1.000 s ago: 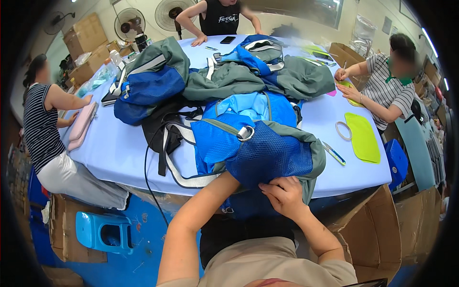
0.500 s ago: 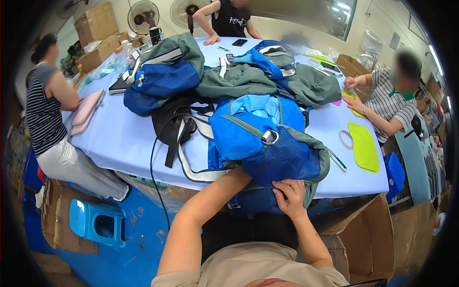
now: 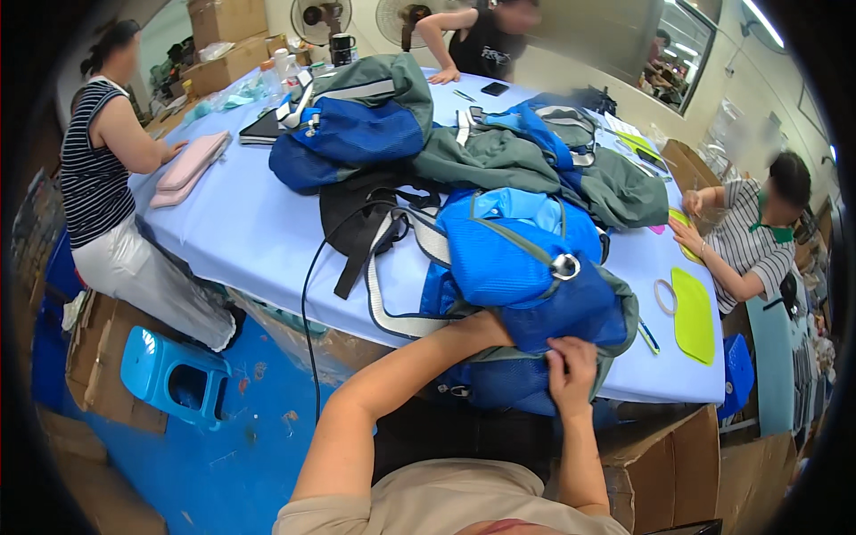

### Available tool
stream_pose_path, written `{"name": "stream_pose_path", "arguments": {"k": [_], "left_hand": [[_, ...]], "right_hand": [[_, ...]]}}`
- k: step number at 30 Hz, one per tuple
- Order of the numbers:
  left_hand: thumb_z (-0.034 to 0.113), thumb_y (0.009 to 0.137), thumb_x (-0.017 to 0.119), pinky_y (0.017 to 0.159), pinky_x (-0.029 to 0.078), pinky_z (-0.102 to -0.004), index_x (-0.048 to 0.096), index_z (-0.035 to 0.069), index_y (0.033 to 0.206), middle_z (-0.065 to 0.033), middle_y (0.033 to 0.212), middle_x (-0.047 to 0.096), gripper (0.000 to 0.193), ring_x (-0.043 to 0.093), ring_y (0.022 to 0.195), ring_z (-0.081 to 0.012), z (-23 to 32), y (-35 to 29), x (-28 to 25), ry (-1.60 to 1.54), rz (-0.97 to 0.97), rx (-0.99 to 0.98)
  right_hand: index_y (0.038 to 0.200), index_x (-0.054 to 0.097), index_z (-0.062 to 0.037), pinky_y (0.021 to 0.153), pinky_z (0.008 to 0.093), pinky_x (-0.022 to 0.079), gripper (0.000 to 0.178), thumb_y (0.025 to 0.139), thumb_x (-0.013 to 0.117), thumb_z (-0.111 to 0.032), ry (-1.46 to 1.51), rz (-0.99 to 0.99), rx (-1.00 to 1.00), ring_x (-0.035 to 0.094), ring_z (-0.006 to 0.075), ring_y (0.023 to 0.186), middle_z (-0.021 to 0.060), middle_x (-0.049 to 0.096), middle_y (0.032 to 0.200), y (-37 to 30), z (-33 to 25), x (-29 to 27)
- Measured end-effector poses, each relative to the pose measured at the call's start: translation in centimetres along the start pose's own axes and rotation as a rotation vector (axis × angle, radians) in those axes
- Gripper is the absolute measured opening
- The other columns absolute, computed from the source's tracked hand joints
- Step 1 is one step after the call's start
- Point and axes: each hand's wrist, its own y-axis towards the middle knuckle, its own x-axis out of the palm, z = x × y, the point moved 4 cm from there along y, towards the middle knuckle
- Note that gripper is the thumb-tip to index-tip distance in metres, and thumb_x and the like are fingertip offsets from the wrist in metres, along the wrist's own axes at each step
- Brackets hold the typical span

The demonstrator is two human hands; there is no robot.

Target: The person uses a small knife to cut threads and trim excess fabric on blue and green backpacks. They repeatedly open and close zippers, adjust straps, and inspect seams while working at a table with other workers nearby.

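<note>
Pinching 1 blue bag (image 3: 501,259) on the desk (image 3: 250,223), the right hand (image 3: 573,370) has close fingers; the bag hides the left hand, so I can't tell its hold.

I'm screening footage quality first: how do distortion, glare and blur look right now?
Head view: fisheye bows the tablecloth edges, with a black rim around; head view: the ceiling light glares white at upper right; head view: the right co-worker has a blurred face, while the right hand and blue mesh look fairly sharp.
</note>
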Motion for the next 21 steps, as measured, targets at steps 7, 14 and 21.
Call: {"name": "stream_pose_path", "arguments": {"k": [7,14,21], "left_hand": [[0.021,0.081,0.059,0.082,0.044,-0.0376,0.059,0.003,0.102,-0.016,0.099,0.059,0.027,0.056,0.096,-0.0335,5.8,2.1,-9.3,-0.242,-0.37,-0.22],[0.013,0.071,0.069,0.077,0.047,-0.0343,0.061,0.007,0.102,-0.01,0.097,0.061,0.032,0.059,0.089,-0.0282,5.4,4.4,-20.8,0.182,0.318,-0.103],[0.017,0.074,0.068,0.073,0.045,-0.0297,0.054,0.002,0.111,-0.0117,0.09,0.063,0.042,0.06,0.082,-0.0209,1.5,1.2,-20.1,0.026,0.127,-0.663]], "right_hand": [[0.081,0.059,0.0013,0.071,0.0352,0.041,0.01,0.072,0.06,-0.001,0.063,0.081,0.142,0.053,0.0294,0.079,0.0141,0.055,0.081,2.9,4.7,-0.9],[0.082,0.058,0.0019,0.071,0.034,0.041,0.009,0.074,0.06,-0.002,0.065,0.084,0.178,0.053,0.0285,0.08,0.014,0.055,0.083,2.3,5.4,-1.0],[0.082,0.057,0.0027,0.072,0.0333,0.042,0.01,0.074,0.06,-0.002,0.093,0.09,0.206,0.053,0.0283,0.08,0.014,0.055,0.084,2.5,5.7,-0.8]]}}
